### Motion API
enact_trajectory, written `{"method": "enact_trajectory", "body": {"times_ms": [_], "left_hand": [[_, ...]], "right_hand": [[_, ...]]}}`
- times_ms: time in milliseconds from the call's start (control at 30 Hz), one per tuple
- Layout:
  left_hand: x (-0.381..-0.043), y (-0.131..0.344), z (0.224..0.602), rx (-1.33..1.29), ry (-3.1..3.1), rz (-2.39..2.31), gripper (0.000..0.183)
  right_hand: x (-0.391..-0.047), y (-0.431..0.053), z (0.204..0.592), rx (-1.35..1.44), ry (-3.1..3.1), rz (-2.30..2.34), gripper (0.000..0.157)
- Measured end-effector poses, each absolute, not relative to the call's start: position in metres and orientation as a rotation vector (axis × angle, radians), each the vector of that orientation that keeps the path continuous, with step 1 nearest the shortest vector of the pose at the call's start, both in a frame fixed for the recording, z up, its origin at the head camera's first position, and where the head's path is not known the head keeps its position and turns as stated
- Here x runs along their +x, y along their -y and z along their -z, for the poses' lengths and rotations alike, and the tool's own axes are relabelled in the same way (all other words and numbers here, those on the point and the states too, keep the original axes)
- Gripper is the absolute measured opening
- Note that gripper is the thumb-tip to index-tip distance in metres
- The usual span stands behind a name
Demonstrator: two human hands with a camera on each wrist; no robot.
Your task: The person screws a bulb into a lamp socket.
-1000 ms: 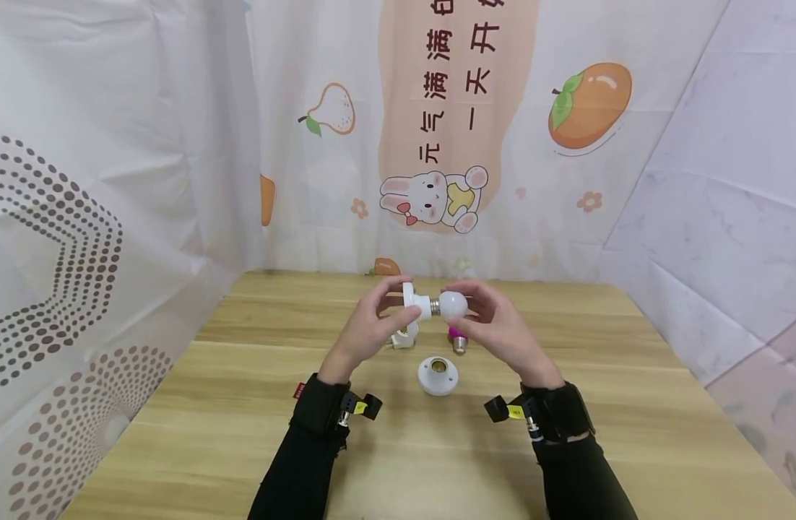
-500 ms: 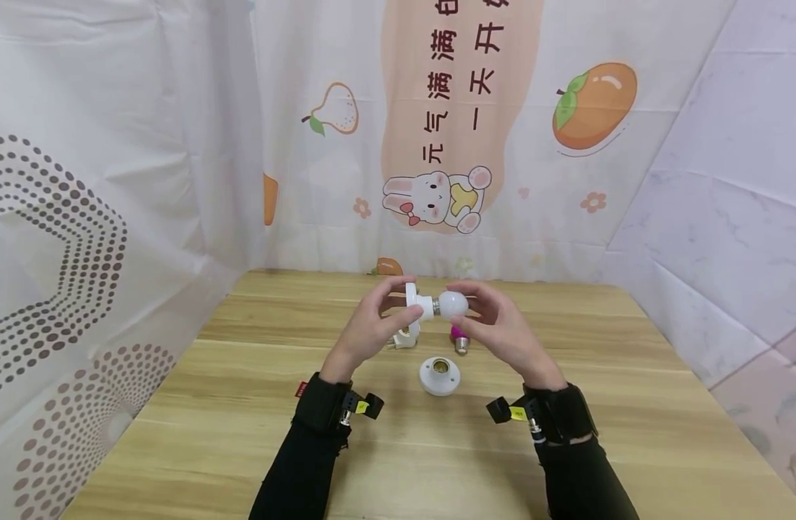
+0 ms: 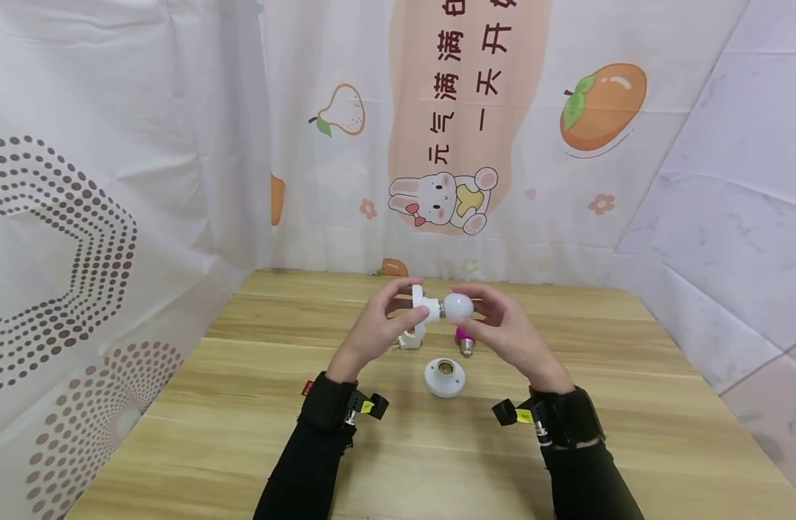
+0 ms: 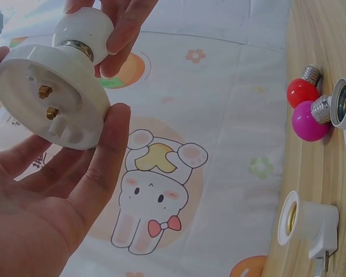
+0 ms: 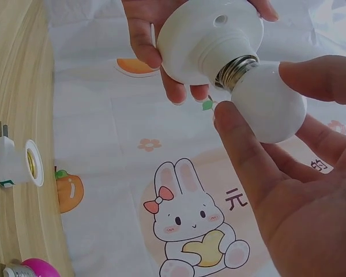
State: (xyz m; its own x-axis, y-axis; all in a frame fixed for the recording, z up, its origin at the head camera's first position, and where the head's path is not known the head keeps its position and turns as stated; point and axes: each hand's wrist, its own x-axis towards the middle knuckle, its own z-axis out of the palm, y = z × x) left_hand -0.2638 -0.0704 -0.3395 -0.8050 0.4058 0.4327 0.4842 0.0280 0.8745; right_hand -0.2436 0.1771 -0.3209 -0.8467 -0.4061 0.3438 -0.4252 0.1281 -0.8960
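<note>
My left hand (image 3: 372,328) grips a white round lamp holder (image 3: 427,310) by its flanged base, thumb near the collar in the head view. Two brass screws show on the holder's underside (image 4: 46,104) in the left wrist view. With thumb and fingers my right hand (image 3: 510,332) holds a white light bulb (image 3: 459,307) by its globe. The bulb's metal screw base (image 5: 236,70) sits partly inside the holder's mouth, with some thread showing between them. Both pieces are held above the table, bulb pointing right in the head view.
On the wooden table (image 3: 242,433) a second white lamp holder (image 3: 445,384) stands mouth up. Behind it are a white plug-in socket (image 4: 320,222), a magenta bulb (image 4: 309,122) and a red bulb (image 4: 301,94). A printed curtain (image 3: 346,180) hangs along the back.
Less screw thread shows between bulb and holder than one second ago. The whole head view has shifted slightly, with everything a little further right. Both hands keep their hold.
</note>
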Motion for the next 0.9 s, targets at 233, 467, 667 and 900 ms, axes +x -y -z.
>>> {"method": "enact_trajectory", "body": {"times_ms": [233,467,667,900], "left_hand": [[-0.2643,0.0715,0.3401,-0.952,2.214,1.907,0.053],[-0.2644,0.0712,0.3398,-0.956,2.212,1.917,0.052],[-0.2644,0.0711,0.3395,-0.948,2.219,1.907,0.053],[-0.2639,0.0705,0.3394,-0.954,2.220,1.905,0.055]], "right_hand": [[-0.2440,-0.1768,0.3206,0.863,2.378,-1.828,0.048],[-0.2434,-0.1762,0.3202,0.861,2.386,-1.805,0.048],[-0.2436,-0.1761,0.3194,0.856,2.384,-1.805,0.048],[-0.2432,-0.1770,0.3195,0.853,2.387,-1.805,0.047]]}}
